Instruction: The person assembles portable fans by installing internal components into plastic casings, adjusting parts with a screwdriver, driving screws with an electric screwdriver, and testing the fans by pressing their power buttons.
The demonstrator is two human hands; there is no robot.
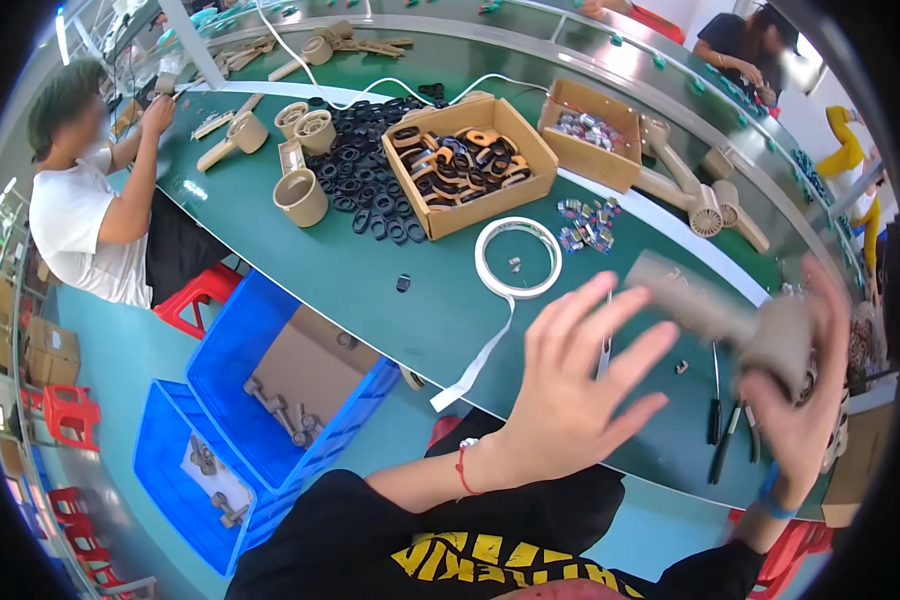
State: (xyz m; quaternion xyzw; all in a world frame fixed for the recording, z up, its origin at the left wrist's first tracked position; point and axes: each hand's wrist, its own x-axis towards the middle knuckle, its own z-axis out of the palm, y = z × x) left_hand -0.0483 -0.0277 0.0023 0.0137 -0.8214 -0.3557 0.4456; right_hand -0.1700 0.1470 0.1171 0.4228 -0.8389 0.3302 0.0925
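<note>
My right hand (805, 410) grips a beige hair dryer housing (690, 300) by its round barrel, at the right of the table. The housing is smeared by motion, and its handle points up and to the left. My left hand (570, 400) hovers over the table's near edge with fingers spread, holding nothing. Left of the housing lies a roll of white tape (486, 262), its loose end trailing toward the near edge. Small electronic parts (588, 224) are heaped behind my hands. Beneath the housing are tools with black handles (725, 445).
A cardboard box of black and orange rings (538, 190) stands mid-table beside piled black rings (365, 150). Behind it are a smaller parts box (620, 172) and more housings (705, 212). Blue crates (198, 350) stand below the near edge. A co-worker (90, 210) sits at left.
</note>
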